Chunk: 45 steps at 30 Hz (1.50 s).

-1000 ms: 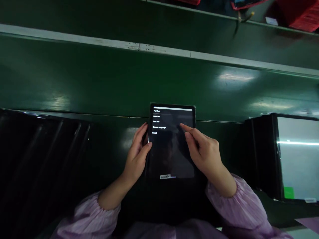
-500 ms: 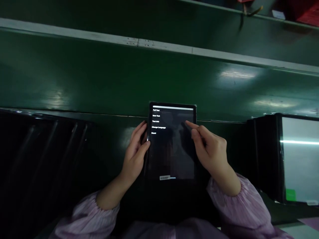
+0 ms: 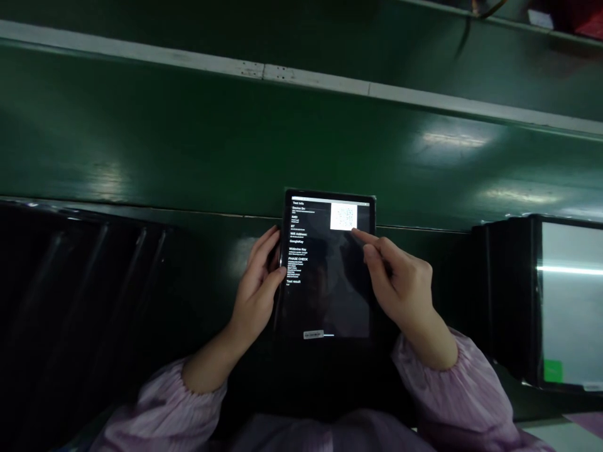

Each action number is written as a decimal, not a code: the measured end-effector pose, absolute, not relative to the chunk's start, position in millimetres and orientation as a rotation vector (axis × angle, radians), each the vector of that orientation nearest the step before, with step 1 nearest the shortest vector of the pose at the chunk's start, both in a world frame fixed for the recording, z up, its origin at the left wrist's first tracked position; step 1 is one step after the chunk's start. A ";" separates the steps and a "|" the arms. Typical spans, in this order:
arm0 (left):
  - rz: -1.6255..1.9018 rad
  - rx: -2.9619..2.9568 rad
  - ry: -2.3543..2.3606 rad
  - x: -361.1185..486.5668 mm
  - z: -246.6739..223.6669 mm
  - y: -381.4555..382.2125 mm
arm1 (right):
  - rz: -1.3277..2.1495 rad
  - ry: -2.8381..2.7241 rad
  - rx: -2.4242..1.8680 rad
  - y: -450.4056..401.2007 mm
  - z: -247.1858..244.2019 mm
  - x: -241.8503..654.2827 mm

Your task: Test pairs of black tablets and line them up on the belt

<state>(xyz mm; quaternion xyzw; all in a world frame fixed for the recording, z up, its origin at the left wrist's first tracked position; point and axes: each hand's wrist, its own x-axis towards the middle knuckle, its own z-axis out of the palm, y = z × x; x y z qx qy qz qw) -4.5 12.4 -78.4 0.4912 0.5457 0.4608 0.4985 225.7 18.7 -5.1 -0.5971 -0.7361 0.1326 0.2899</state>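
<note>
A black tablet (image 3: 325,276) lies upright in front of me on the dark green surface, its lit screen showing lines of text at the left and a white square code at the upper right. A small label sticks near its lower edge. My left hand (image 3: 257,285) grips the tablet's left edge, thumb on the front and fingers along the side. With the index finger stretched out, my right hand (image 3: 402,276) points at the screen just below the code; its other fingers are curled in, and nothing is in them.
Stacked dark devices (image 3: 572,301) stand at the right, the top one with a pale screen and a green sticker. Black ridged items (image 3: 85,301) fill the left. A pale strip (image 3: 320,80) crosses the green surface; a red object (image 3: 586,19) sits far right.
The screen has switched from a short menu list to a page of test details with a square code. Both hands stay in nearly the same place on the tablet.
</note>
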 end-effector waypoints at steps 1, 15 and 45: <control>1.117 1.195 1.319 -4.2 -78.7 12.2 | 0.346 -1.966 -1.603 18.5 -5.0 225.8; 0.960 1.509 1.342 -1.4 -81.2 8.8 | 0.333 -1.951 -1.617 21.8 -6.0 225.2; 1.106 1.330 1.314 -1.6 -80.3 11.3 | 0.425 -1.954 -1.645 36.4 -12.1 227.3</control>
